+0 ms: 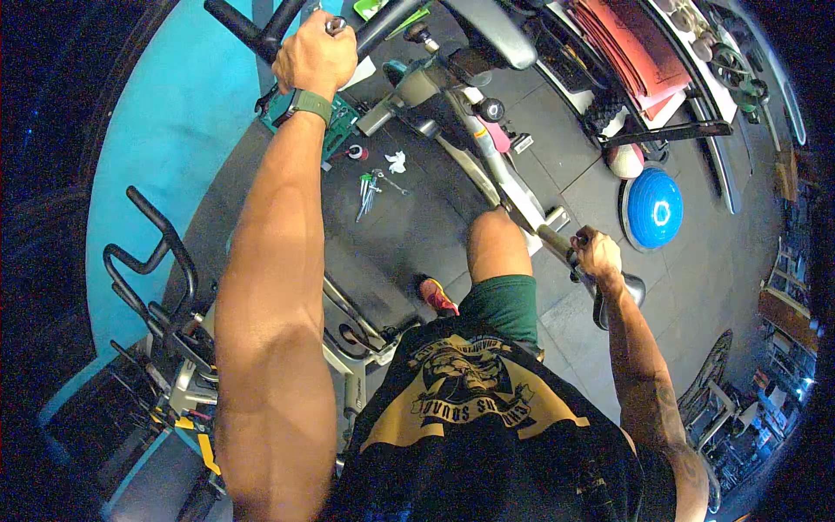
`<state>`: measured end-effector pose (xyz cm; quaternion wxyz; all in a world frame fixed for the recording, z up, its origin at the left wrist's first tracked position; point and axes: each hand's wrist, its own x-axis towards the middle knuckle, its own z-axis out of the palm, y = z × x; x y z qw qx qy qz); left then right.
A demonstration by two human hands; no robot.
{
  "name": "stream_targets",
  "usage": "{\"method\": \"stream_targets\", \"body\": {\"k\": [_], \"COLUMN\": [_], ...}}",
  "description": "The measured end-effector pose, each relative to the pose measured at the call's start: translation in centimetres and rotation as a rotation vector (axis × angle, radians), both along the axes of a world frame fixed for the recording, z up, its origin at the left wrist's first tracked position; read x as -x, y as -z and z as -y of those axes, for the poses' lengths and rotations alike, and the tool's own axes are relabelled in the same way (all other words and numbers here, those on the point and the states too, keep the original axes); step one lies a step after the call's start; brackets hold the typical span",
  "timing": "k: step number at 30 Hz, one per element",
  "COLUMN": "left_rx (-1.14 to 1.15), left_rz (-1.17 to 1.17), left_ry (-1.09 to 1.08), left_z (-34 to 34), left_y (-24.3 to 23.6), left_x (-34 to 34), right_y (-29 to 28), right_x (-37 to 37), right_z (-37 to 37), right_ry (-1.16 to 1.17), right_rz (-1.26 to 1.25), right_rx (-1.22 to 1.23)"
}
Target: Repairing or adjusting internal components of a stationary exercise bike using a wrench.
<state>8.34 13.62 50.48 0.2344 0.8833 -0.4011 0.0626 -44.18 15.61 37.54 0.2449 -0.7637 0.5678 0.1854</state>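
My left hand (317, 56), a green-strapped watch on its wrist, is closed at the upper left around what looks like a black handlebar (385, 26); a shiny rounded end shows beside its fingers. An exercise bike (474, 130) stretches diagonally in front of me, with a black padded part (504, 35) at its top. Lower on the right, my right hand (598, 252) is closed on a dark part at the end of the bike's tube, beside a dark saddle-like piece (619, 300). Its fingers partly hide what they grip.
On the dark floor lie a green tool case (344, 122), hand tools (367, 196), a wrench (389, 181), crumpled white tissue (396, 162) and a small red-and-white container (357, 152). A blue balance dome (654, 209), a ball (624, 161) and a rack with red mats (631, 56) stand right. More bikes (152, 252) are left.
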Motion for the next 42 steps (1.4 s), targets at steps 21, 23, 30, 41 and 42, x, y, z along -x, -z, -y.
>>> {"method": "stream_targets", "body": {"k": [21, 23, 30, 41, 42], "left_rx": [-0.055, -0.042, 0.025, 0.129, 0.198], "left_rz": [-0.004, -0.021, -0.004, 0.016, 0.004], "left_ry": [-0.027, -0.009, -0.009, -0.082, -0.03], "left_z": [-0.1, -0.1, -0.1, -0.2, -0.3], "left_y": [-0.3, -0.3, 0.4, -0.4, -0.4], "left_x": [0.4, 0.3, -0.4, 1.3, 1.3], "right_y": [0.9, 0.8, 0.8, 0.9, 1.3], "right_x": [0.5, 0.5, 0.4, 0.2, 0.9], "right_z": [-0.3, -0.3, 0.0, -0.3, -0.4], "right_ry": [0.022, 0.017, -0.03, -0.051, -0.043], "right_rz": [0.028, 0.03, 0.01, 0.009, 0.082], "right_rx": [0.043, 0.053, 0.069, 0.078, 0.097]}}
